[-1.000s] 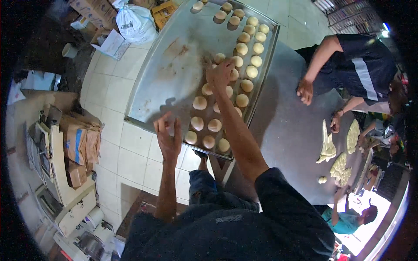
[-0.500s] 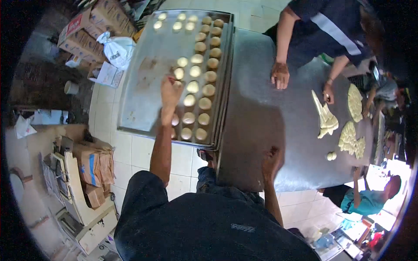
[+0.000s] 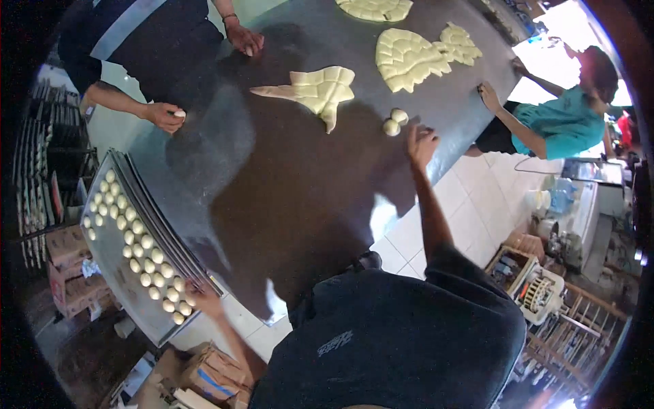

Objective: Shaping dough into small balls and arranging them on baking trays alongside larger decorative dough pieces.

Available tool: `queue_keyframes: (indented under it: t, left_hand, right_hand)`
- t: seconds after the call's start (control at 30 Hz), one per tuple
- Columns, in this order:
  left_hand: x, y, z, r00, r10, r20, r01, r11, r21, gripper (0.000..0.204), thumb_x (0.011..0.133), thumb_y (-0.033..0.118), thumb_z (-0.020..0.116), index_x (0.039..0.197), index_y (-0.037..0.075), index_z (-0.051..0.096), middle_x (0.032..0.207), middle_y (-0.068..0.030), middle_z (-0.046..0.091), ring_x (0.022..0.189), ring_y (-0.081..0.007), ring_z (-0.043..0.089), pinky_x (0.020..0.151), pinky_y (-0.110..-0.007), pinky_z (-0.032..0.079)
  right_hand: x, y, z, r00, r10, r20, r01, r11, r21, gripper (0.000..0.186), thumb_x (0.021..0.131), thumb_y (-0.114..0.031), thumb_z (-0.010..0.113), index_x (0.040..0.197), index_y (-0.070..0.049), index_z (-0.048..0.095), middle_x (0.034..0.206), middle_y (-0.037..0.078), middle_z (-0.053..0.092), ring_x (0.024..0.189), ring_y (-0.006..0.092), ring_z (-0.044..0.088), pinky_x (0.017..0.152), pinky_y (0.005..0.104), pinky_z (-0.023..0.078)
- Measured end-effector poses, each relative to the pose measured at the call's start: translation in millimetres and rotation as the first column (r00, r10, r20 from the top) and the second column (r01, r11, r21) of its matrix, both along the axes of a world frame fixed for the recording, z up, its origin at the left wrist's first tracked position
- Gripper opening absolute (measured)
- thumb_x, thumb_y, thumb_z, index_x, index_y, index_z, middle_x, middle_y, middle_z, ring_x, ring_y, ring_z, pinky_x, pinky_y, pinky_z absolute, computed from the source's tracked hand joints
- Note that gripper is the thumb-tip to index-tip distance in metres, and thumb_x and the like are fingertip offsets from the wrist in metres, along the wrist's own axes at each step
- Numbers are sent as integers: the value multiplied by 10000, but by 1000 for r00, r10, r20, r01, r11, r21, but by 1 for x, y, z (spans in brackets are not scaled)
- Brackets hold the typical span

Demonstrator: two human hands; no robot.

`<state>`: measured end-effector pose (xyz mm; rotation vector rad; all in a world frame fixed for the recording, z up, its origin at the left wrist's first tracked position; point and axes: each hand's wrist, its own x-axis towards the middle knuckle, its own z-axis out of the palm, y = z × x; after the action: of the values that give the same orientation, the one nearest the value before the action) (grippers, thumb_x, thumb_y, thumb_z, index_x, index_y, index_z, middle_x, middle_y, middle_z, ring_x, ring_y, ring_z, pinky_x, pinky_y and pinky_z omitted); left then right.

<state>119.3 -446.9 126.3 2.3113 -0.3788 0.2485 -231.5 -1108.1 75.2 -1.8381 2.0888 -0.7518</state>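
Observation:
My right hand (image 3: pixel 424 144) is over the table's near right side, beside a small cluster of pale dough balls (image 3: pixel 395 123). Its fingers are apart and slightly bent, with nothing visible in them. Low on the left, my left hand (image 3: pixel 203 298) is by the near corner of a metal baking tray (image 3: pixel 151 320) bearing rows of round dough balls. Its fingers are blurred, so whether they hold anything is unclear. Scored dough sheets lie on the dark metal table: a ragged piece (image 3: pixel 320 90) in the middle and a larger piece (image 3: pixel 409 58) farther right.
Across the table (image 3: pixel 286 184), a co-worker's hand (image 3: pixel 165 117) holds a small dough ball; the other hand (image 3: pixel 245 39) rests on the surface. A person in a teal shirt (image 3: pixel 560 133) stands at the right edge. Cardboard boxes (image 3: pixel 214 371) are low on the left.
The view has turned right. My left hand has gone from over the tray's dough balls to its near corner. My right hand has moved from the table's near edge to beside the loose dough balls.

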Motion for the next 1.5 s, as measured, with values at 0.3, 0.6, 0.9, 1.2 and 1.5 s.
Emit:
queue_keyframes:
  t: [0.3, 0.6, 0.9, 1.2, 1.5]
  left_hand:
    - [-175, -161, -13, 868, -148, -474, 150, 988, -33, 461, 910, 173, 745, 1278, 12, 518, 1140, -155, 545, 968, -250, 621, 777, -340, 552]
    - [-197, -30, -15, 758, 450, -472, -555, 826, -103, 328, 919, 167, 702, 1195, 40, 577, 1137, -155, 592, 860, -229, 651, 701, -350, 561]
    - [-202, 148, -73, 633, 590, -500, -694, 719, -29, 291, 935, 176, 694, 1158, 33, 572, 1119, -154, 579, 855, -227, 651, 687, -342, 570]
    - [-256, 380, -159, 403, 572, -715, -857, 509, -76, 294, 951, 180, 701, 1181, 75, 552, 920, -116, 657, 648, -167, 670, 532, -296, 512]
    - [-232, 389, -189, 248, 329, -911, -832, 554, -27, 326, 965, 199, 686, 1213, 42, 544, 930, -148, 650, 665, -192, 684, 524, -312, 515]
  right_hand:
    - [37, -65, -124, 533, 267, -803, -326, 940, 96, 486, 954, -471, 527, 1190, -67, 659, 1240, 135, 617, 1075, 312, 614, 875, 470, 510]
    - [149, 45, -8, 609, 547, 575, -703, 708, 71, 438, 937, -356, 694, 1219, -28, 631, 1069, 125, 674, 896, 230, 639, 797, 420, 545]
    - [468, 435, 90, -26, 584, 811, -991, 94, -100, 446, 974, -238, 680, 1372, -77, 561, 1246, 129, 631, 1065, 251, 631, 893, 409, 535]
    - [588, 661, 144, -20, 689, 725, -992, 76, -99, 583, 976, -369, 678, 1390, 1, 498, 1280, 174, 594, 1138, 283, 586, 969, 418, 481]
    - [618, 687, 112, 96, 732, 674, -966, 232, -115, 501, 950, -308, 723, 1306, 0, 550, 1168, 133, 612, 1080, 215, 581, 932, 352, 488]
